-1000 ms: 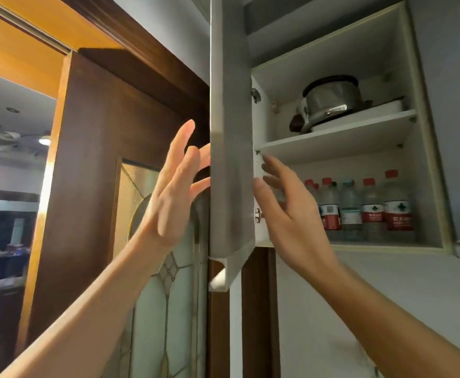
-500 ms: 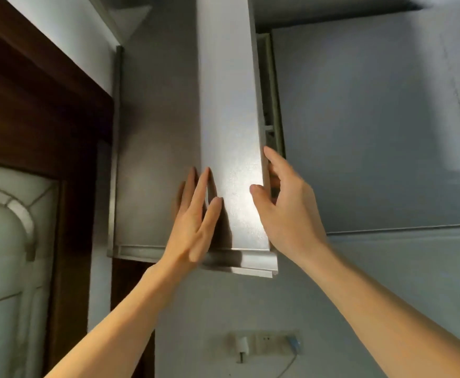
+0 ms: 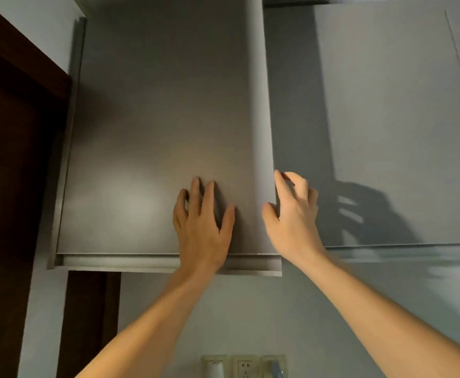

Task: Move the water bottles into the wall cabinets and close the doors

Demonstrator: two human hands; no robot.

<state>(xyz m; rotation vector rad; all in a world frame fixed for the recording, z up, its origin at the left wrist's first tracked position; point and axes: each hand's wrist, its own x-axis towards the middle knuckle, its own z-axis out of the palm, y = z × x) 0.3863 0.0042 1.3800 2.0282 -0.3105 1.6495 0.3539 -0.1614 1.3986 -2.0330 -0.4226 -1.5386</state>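
Left hand [image 3: 201,227] flat — right hand [image 3: 291,214] half-curled

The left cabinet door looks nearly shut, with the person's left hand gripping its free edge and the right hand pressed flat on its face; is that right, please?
Not quite: the hands are swapped. In the head view the left hand lies flat on the face of the left cabinet door, while the right hand is at its free edge. The door is indeed nearly shut.

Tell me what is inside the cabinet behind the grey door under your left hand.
Nothing inside shows. The grey door covers the cabinet front; the left hand lies flat on it and the right hand is at its free edge. Whether bottles stand behind it cannot be seen.
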